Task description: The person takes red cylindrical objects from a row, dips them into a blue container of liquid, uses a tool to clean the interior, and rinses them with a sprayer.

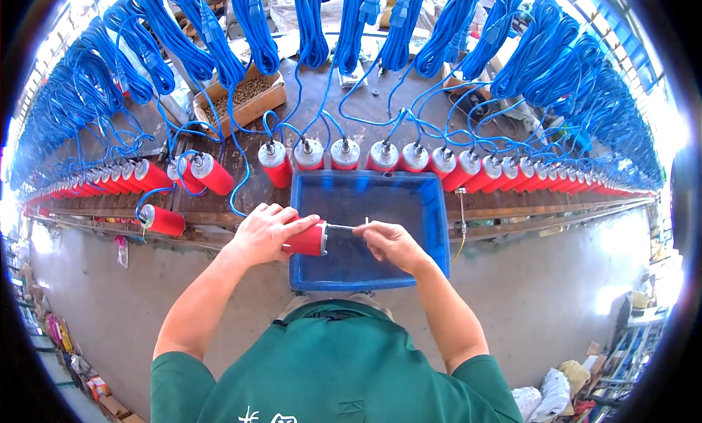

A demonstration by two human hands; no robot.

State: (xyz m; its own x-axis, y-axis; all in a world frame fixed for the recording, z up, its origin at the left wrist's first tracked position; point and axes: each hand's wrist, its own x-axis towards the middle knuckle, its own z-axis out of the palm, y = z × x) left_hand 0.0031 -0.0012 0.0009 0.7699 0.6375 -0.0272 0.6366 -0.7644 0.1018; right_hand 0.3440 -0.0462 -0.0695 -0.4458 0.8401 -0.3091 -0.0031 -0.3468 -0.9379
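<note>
I have a red cylinder (306, 239) lying sideways in both hands just above the near-left part of the blue plastic bin (431, 204), which I take as my landmark. My left hand (267, 233) is wrapped around its red body, fingers curled over the top; my right hand (391, 244) pinches the darker, narrower end section that sticks out toward the bin's middle, with something thin and pale poking up between the fingertips that I cannot make out. Judging by its look, the cylinder is rigid and smooth-skinned, probably a metal or hard plastic housing with some weight to it, so I would expect it to roll or slip if held loosely; the broad red barrel seems the safest place to grip, not the slimmer end. It is bright red, round in section, and shorter than the bin is wide. Just beyond the bin's far rim, a row of similar red cylinders with silver caps (344, 154) lies side by side on the dark workbench (219, 204), curving off to both sides. Each trails a blue cable (314, 28) up to coiled bundles hanging farther back. Left of the bin, one more red cylinder (162, 220) rests alone near the bench edge, and beyond it sits a cardboard box of small parts (245, 97).
</note>
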